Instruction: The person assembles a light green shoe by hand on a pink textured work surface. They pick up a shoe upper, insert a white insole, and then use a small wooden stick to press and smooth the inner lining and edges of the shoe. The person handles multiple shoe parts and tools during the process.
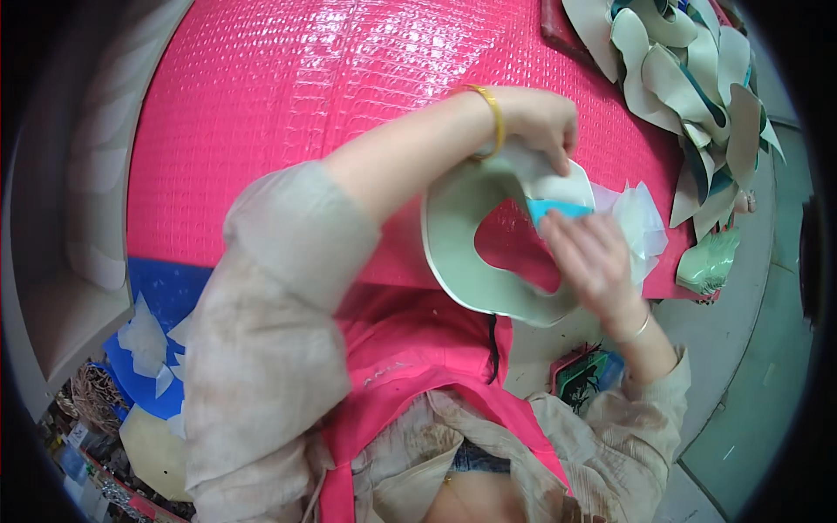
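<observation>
Head view: blue piece (558, 210) lies sideways, touching right hand (595, 261), finger grip unclear; left hand (542, 124) pinches green ring (452, 234).

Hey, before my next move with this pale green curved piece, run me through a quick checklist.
1. Left hand on the pale green curved piece: ok, fingers at its upper right edge.
2. Right hand at the light blue piece: ok, fingertips meet it.
3. Right-hand grip firmness: cannot tell, motion blur.
4. Crumpled translucent sheets away from the right hand: not ok, they lie close beside it.
5. Pile of pale curved pieces apart from your piece: ok, farther right.
</observation>
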Demonstrator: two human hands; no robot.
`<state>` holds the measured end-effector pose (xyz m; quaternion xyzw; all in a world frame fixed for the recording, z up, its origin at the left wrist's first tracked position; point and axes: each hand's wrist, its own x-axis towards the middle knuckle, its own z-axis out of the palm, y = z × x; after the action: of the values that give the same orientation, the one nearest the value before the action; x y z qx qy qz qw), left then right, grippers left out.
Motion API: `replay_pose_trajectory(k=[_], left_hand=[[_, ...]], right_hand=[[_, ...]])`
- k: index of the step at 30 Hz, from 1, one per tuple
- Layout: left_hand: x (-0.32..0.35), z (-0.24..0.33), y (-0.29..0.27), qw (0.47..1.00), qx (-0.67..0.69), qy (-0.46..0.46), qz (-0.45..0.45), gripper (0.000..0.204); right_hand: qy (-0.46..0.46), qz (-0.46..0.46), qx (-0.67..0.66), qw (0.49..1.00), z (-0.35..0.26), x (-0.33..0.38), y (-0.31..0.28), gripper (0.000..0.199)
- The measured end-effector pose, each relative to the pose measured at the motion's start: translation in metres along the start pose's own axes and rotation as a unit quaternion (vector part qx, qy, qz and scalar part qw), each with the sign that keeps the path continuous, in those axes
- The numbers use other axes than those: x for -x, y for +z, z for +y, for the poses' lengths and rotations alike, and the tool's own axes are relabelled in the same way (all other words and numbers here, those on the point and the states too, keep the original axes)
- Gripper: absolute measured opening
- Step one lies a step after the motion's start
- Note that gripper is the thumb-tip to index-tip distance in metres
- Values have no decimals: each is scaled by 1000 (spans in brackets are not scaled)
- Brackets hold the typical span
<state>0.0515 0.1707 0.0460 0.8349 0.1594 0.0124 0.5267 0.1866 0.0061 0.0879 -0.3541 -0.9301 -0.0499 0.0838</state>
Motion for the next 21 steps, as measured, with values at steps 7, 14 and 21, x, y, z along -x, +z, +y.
replay_pose_trajectory(k=[7,14,21], left_hand=[[23,-2,11,996,86,26,17,22],[7,-24,20,993,46,9,106,23],[31,-21,20,963,-117,28,242,28]], right_hand=[[74,42,2,996,5,-4,14,26],[54,12,-90,994,-10,-1,10,28],[145,-24,-163,976,4,-38,25,30]])
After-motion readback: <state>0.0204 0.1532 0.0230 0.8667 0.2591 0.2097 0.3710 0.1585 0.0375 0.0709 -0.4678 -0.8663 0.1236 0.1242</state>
